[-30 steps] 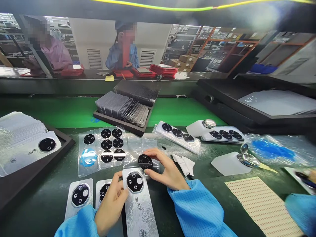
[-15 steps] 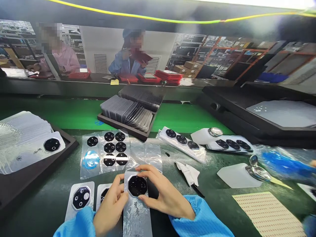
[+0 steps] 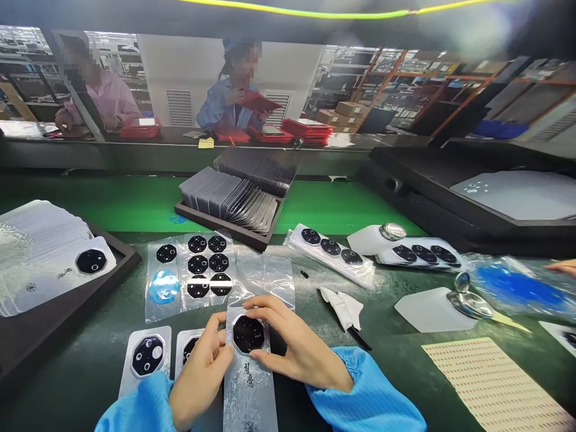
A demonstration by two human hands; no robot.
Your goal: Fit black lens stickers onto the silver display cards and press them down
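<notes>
**Brush-style characters on a silver card, none surely legible**

Two dark calligraphic characters [image 3: 248, 373] ran down the silver card [image 3: 249, 399], just below its black octagonal lens piece [image 3: 248, 334], too stylised and blurred to read with certainty. A small round emblem [image 3: 249, 426] sat at the card's foot, cut off by the frame. Left of that card, a similar card [image 3: 49, 288] in a black tray [image 3: 112, 282] bore smaller characters [image 3: 64, 273] and another round emblem [image 3: 30, 287], both also unreadable. Far beyond the silver card, a yellow note [image 3: 206, 142] showed no legible writing.
</notes>
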